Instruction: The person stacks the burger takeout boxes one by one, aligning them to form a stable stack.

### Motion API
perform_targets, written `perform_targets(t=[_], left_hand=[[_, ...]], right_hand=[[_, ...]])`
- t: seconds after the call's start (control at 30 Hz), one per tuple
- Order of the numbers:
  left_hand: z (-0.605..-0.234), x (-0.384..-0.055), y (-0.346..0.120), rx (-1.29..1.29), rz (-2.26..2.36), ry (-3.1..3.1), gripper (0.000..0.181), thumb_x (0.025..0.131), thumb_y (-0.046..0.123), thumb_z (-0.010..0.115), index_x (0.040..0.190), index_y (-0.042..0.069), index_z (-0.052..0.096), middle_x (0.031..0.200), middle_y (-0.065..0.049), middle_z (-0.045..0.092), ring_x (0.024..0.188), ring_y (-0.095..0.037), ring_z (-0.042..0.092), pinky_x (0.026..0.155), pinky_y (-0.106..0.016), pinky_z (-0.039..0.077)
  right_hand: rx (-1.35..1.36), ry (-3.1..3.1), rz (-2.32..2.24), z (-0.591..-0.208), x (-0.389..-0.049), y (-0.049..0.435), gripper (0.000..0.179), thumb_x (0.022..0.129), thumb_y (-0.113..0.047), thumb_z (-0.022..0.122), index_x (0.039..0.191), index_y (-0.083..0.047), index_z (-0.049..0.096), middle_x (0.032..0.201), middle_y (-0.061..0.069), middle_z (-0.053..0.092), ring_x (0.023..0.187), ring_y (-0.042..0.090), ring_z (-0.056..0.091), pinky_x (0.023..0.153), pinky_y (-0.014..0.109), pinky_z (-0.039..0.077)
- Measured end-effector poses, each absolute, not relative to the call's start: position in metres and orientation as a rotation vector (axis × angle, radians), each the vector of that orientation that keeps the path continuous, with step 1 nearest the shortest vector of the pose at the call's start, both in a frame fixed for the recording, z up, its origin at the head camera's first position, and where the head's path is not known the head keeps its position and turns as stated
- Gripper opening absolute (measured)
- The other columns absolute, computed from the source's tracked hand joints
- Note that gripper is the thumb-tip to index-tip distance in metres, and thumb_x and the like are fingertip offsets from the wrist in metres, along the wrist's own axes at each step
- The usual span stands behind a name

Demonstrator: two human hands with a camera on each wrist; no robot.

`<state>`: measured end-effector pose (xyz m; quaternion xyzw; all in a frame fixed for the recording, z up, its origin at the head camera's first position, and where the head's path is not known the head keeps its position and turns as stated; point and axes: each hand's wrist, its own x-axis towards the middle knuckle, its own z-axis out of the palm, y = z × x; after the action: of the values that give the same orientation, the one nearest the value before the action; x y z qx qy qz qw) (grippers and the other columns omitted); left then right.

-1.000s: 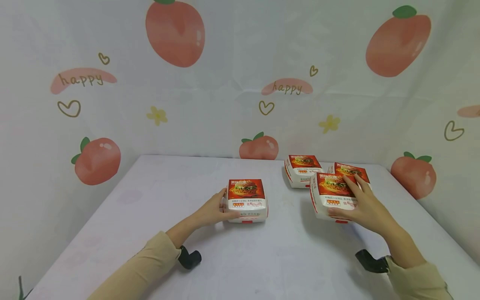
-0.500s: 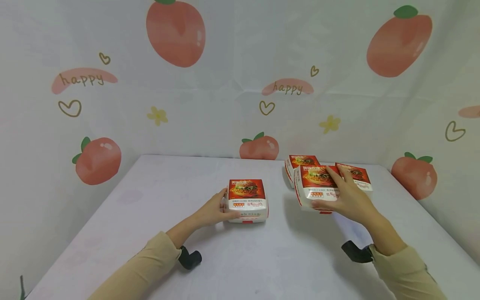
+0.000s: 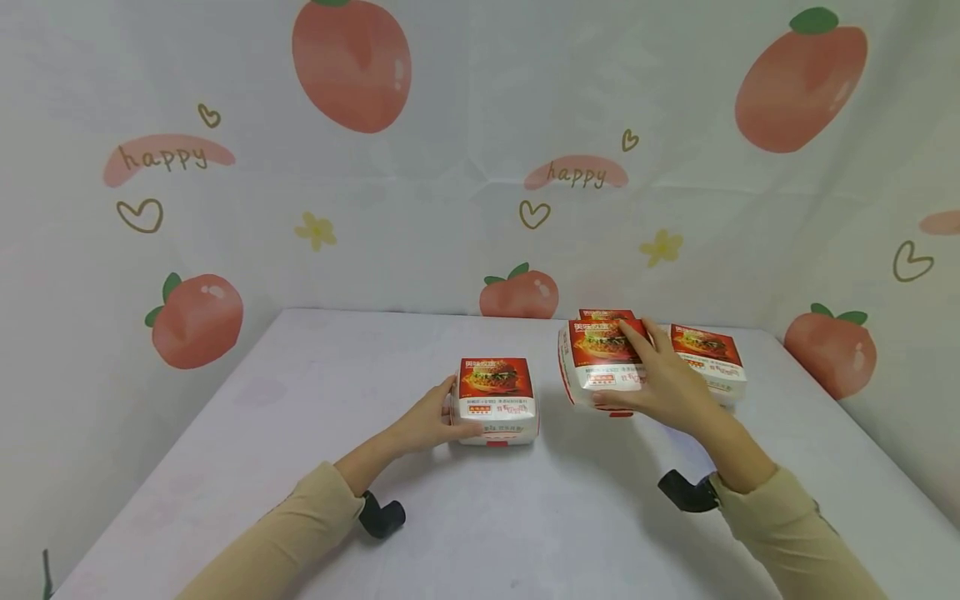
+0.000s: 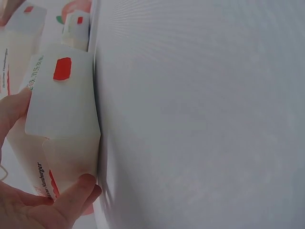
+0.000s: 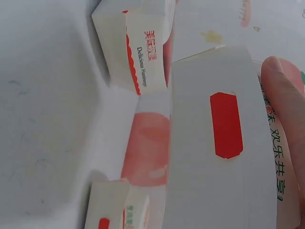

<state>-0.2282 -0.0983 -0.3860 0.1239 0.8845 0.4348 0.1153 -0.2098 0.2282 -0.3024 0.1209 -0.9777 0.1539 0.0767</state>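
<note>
Your left hand [image 3: 429, 423] grips the centre box [image 3: 495, 398] from eight o'clock; that box sits on the table [image 3: 555, 525]. Toward its two o'clock, raised box [image 3: 603, 354], held off the table; rear box [image 3: 600, 314] mostly hidden at twelve. Your right hand [image 3: 669, 385] grips the raised box from four. Right box [image 3: 708, 354] at three.

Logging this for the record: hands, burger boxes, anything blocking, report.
Left hand gripping left box on table. Right hand holding second box aloft. Rear box partly hidden behind it, clearance unclear.
</note>
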Motion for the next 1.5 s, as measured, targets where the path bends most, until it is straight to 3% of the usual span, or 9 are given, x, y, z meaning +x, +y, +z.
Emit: perform_targets(t=[0.73,1.1,1.5], left_hand=[[-0.385,-0.227,-0.098,0.404,1.268,2.601,0.099,0.077,0.036,0.075,0.147,-0.003,0.017,0.146,-0.022,0.033,0.13,-0.032,0.04,0.107,-0.049,0.04],[-0.384,-0.226,-0.098,0.396,1.285,2.587,0.098,0.077,0.036,0.075,0.147,-0.001,0.018,0.146,-0.021,0.035,0.131,-0.032,0.039,0.108,-0.05,0.039],[-0.382,-0.224,-0.097,0.376,1.324,2.559,0.096,0.078,0.033,0.075,0.148,0.001,0.017,0.144,-0.019,0.037,0.13,-0.031,0.042,0.106,-0.048,0.042]], right_hand=[[0.454,-2.896,0.452,-0.298,-0.217,0.191,0.104,0.071,-0.061,0.07,0.148,-0.011,0.022,0.152,0.023,0.016,0.125,0.049,0.04,0.091,0.065,0.044],[0.501,-2.861,0.468,-0.302,-0.222,0.172,0.104,0.069,-0.059,0.072,0.148,-0.01,0.024,0.152,0.023,0.017,0.126,0.047,0.042,0.087,0.057,0.05],[0.507,-2.895,0.521,-0.306,-0.226,0.154,0.107,0.068,-0.063,0.07,0.149,-0.011,0.023,0.154,0.023,0.015,0.13,0.047,0.037,0.096,0.06,0.044]])
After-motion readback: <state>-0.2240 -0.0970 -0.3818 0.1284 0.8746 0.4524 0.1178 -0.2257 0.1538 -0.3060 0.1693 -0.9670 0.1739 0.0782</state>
